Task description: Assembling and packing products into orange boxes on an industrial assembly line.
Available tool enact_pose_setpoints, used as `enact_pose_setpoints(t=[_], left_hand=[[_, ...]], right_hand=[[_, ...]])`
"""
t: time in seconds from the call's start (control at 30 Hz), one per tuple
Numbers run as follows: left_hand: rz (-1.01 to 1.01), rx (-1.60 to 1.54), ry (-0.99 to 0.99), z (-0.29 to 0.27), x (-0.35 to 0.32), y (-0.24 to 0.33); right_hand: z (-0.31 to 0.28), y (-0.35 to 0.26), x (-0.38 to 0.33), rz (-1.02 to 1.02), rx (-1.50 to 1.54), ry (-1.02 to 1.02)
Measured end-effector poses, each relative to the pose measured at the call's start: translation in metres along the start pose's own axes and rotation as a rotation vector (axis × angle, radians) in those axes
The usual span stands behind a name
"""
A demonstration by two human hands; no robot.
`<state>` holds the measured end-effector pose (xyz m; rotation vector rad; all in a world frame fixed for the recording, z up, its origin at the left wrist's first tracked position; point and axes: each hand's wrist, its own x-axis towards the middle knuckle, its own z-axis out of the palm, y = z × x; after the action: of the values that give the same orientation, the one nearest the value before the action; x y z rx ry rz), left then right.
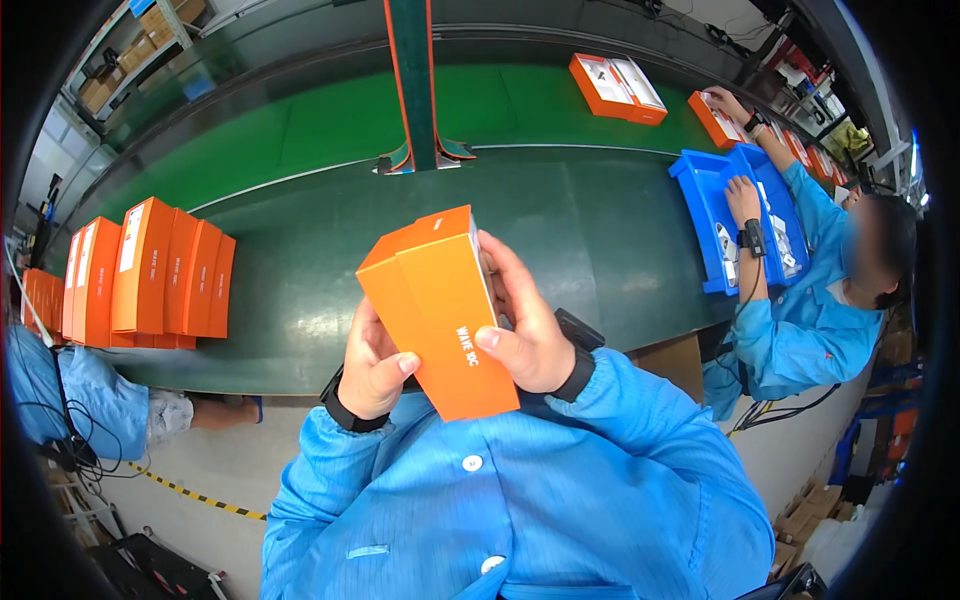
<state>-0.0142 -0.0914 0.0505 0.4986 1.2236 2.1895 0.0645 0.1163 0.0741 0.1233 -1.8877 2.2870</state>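
Note:
An orange rectangular carton (437, 310) is held in front of my chest, tilted with its long side running down to the right. My left hand (375, 365) grips its lower left edge with the thumb on the front face. My right hand (528, 325) wraps around its right side, thumb pressed on the front. Both wrists wear black bands, and both sleeves are blue.
A dark green conveyor belt (330, 260) runs ahead. Several upright orange cartons (160, 275) stand at its left. A co-worker in blue (810, 300) at the right reaches into blue bins (715, 200). Open orange trays (615, 88) lie farther back. A green post (412, 80) rises from the belt's middle.

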Motion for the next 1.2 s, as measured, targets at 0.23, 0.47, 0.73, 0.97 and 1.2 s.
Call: enact_pose_setpoints(t=[0.23,0.47,0.73,0.97,1.2], left_hand=[[-0.014,-0.104,0.096,-0.024,-0.001,-0.009],[0.0,-0.378,0.178,-0.049,-0.017,-0.018],[-0.103,-0.389,0.187,-0.036,-0.017,-0.036],[-0.047,-0.265,0.135,0.01,-0.004,-0.047],[-0.067,-0.299,0.125,0.021,0.006,-0.05]], right_hand=[[-0.037,-0.007,0.01,-0.065,0.156,0.111],[-0.09,-0.003,0.023,0.106,-1.232,0.262],[-0.048,-0.007,0.003,-0.277,-1.217,0.198],[0.007,-0.009,-0.008,-0.171,-1.007,0.031],[-0.039,-0.032,-0.013,-0.334,-1.165,0.198]])
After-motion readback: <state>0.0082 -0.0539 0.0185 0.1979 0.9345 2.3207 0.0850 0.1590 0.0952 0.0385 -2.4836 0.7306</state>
